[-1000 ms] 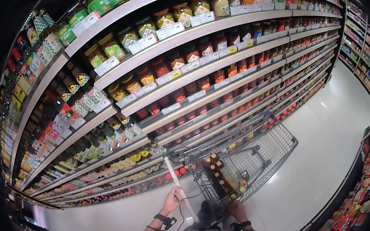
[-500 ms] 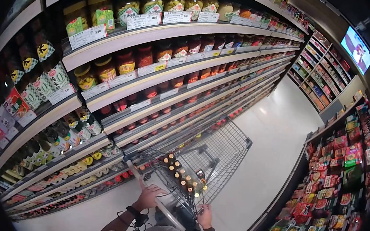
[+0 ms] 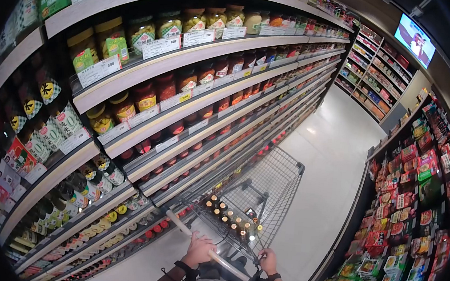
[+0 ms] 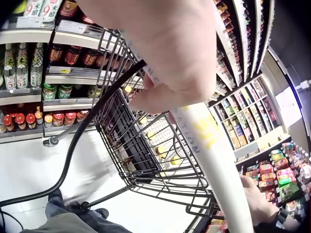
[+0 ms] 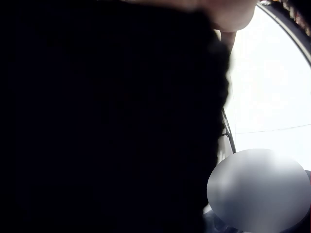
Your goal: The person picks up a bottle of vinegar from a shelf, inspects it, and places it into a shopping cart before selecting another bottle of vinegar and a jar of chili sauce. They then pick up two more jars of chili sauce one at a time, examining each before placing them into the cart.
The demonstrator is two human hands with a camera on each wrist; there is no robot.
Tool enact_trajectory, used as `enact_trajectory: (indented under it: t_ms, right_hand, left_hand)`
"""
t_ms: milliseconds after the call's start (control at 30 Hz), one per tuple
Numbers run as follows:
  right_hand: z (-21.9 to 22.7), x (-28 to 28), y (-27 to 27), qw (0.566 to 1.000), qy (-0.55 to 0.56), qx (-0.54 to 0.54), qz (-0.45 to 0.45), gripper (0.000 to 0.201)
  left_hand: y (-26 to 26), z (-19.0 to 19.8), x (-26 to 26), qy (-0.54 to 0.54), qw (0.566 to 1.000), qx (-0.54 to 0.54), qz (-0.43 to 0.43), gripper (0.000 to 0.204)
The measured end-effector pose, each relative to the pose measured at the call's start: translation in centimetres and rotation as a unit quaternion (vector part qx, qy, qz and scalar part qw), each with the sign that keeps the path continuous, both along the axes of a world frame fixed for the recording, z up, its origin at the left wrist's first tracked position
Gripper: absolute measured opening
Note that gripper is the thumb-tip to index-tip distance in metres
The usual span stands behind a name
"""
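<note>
Shopping cart in a narrow supermarket aisle, left hand on the handle.

Wire shopping cart (image 3: 301,167), nose toward the far end of the aisle; left side close beside the left shelves (image 3: 92,101), with a strip of open pale floor (image 3: 332,142) between right side and right display (image 3: 390,208). Floor also open beyond the cart's far edge, as far as the far shelves (image 3: 376,73); wall screen (image 3: 414,40) above, to the right. Gold-capped bottles (image 3: 231,221) grouped in the cart's near part, in a black crate (image 4: 127,132) in the left wrist view.

Lettering: "ATION" and yellow characters on the pale handle (image 4: 214,160); "米" on round yellow labels of dark bottles (image 3: 49,92) at left; "9" and "米醋" on white-labelled bottles (image 4: 48,10), "5" on bottles lower down (image 4: 22,70). Pickle jars (image 3: 194,20) above printed price tags (image 3: 100,70), most print too small to read.

Cart in front of both hands, these well apart. Left hand (image 3: 198,250) curled over the handle, thumb underneath. Right hand (image 3: 268,261) at the cart's near right corner, fingers bent; contact or grip impossible to tell, right wrist view mostly dark. Black cable (image 4: 83,127) looping below the left hand.
</note>
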State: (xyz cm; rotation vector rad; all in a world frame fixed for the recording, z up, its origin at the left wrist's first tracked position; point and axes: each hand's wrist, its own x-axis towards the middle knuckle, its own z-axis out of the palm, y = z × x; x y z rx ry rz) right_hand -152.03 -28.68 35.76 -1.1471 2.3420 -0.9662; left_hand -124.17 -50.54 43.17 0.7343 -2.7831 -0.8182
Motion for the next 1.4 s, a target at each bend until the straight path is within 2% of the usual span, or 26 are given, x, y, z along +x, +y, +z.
enact_trajectory:
  t_ms: [167, 300, 400, 433, 500, 533, 633, 667, 767, 833, 900, 967, 1167, 1233, 1400]
  right_hand:
    - [-0.3, -1.8, 0.3, 1.0, 0.008, -0.004, 0.001, 0.031]
    - [-1.4, -4.1, 0.8, 0.999, -0.042, -0.005, 0.03, 0.032]
    - [-2.2, -7.0, 1.1, 0.989, -0.13, 0.004, 0.07, 0.034]
    - [-2.2, -8.5, 1.1, 0.977, -0.198, 0.004, 0.073, 0.033]
    - [-1.9, -10.7, 1.1, 0.938, -0.338, 0.004, 0.074, 0.033]
    - [-1.9, -11.6, 1.2, 0.929, -0.36, 0.002, 0.088, 0.035]
    - [-2.3, -12.6, 1.0, 0.933, -0.349, -0.002, 0.088, 0.037]
    - [-2.3, -12.5, 0.9, 0.942, -0.326, -0.003, 0.078, 0.038]
    - [-1.6, -12.3, 0.8, 0.959, -0.279, -0.038, 0.042, 0.029]
    - [-1.6, -12.7, 0.5, 0.965, -0.258, -0.038, 0.011, 0.027]
    - [-2.1, -12.8, 0.2, 0.973, -0.218, -0.071, -0.008, 0.027]
    - [-2.5, -13.5, -0.3, 0.97, -0.227, -0.078, -0.026, 0.028]
    - [-2.7, -15.7, -1.1, 0.973, -0.219, -0.058, -0.038, 0.033]
    - [-2.5, -16.1, -1.3, 0.969, -0.222, -0.101, -0.037, 0.029]
    - [-2.3, -17.5, -1.8, 0.973, -0.213, -0.076, -0.045, 0.031]
  left_hand:
    - [-0.2, 0.6, -1.8, -0.021, 1.0, 0.0, -0.013, 0.016]
    - [-0.8, 0.6, -3.3, -0.074, 0.996, 0.005, -0.05, 0.025]
    - [-1.0, 0.7, -4.4, -0.089, 0.993, -0.006, -0.076, 0.042]
    - [-1.1, 0.5, -4.9, -0.088, 0.993, -0.013, -0.083, 0.049]
    - [-1.4, 0.3, -5.9, -0.087, 0.993, -0.019, -0.083, 0.043]
    - [-1.5, 0.1, -6.5, -0.088, 0.992, -0.021, -0.085, 0.04]
    - [-1.3, -0.7, -8.4, -0.081, 0.996, -0.018, -0.032, 0.038]
    - [-1.2, -2.0, -8.8, -0.05, 0.996, -0.062, -0.031, 0.033]
    - [-1.3, -2.2, -10.8, -0.135, 0.988, -0.074, -0.011, 0.027]
    - [-1.9, -1.7, -12.5, -0.206, 0.978, -0.025, -0.019, 0.022]
    - [-1.7, -1.7, -13.4, -0.191, 0.981, -0.018, 0.014, 0.018]
    - [-1.7, -0.5, -14.9, -0.239, 0.971, 0.001, 0.029, 0.016]
    - [-1.1, -1.4, -17.9, -0.167, 0.975, -0.036, 0.141, 0.011]
    - [-1.4, -1.4, -18.7, -0.174, 0.974, -0.049, 0.138, 0.011]
    - [-2.1, -0.8, -20.5, -0.216, 0.967, -0.049, 0.122, 0.011]
